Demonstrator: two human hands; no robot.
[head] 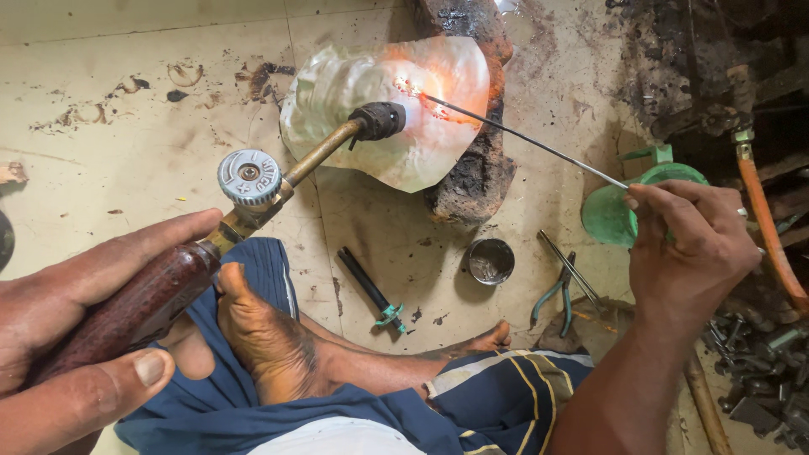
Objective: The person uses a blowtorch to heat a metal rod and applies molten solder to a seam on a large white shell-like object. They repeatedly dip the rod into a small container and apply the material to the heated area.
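Observation:
My left hand point(76, 329) grips the dark red handle of a gas torch point(253, 181) with a brass neck and a round silver valve knob. Its black nozzle points at a shiny sheet-metal piece point(371, 93), which glows orange where the flame hits. My right hand point(695, 248) pinches a thin metal rod point(522, 139) whose tip touches the glowing spot. The metal piece leans on a charred block point(480, 173). I sit on the floor with my bare foot point(265, 337) under the torch.
On the stained floor lie a small round metal tin point(490, 259), a black tool with a teal clip point(371, 291), green-handled pliers point(556, 295) and a green lid point(611, 211). An orange hose point(771, 227) and a pile of metal scraps point(767, 371) sit at the right.

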